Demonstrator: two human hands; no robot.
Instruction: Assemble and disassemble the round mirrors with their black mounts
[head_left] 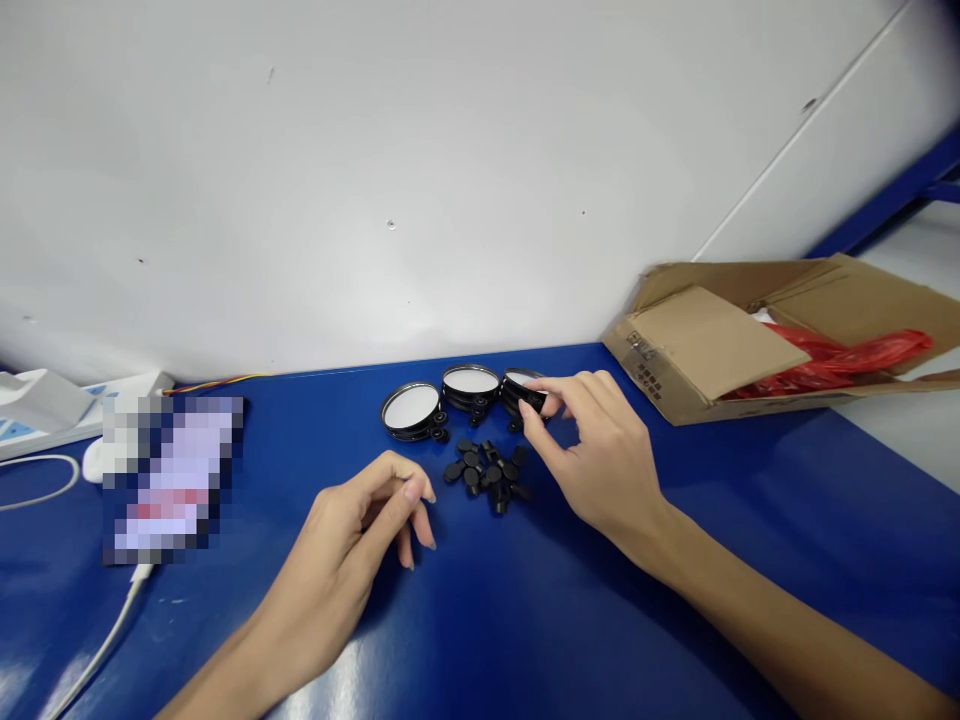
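Three stacks of round black-rimmed mirrors stand near the wall: the left stack (411, 408), the middle stack (471, 382) and the right stack (517, 380). Small black knobs stick out at the front of each. My right hand (600, 440) pinches the front edge of the right stack between thumb and fingers, partly covering it. In front of the stacks lies a pile of small black plastic parts (491, 475). Left of that pile, my left hand (367, 540) is held above the table with thumb and index finger together; nothing shows between them.
A blue table (495, 620) meets a white wall. At the right stands an open cardboard box (675, 370) with a red plastic bag (847, 360). A pixelated phone (176, 470), white cables and a power strip (82, 405) are at the left.
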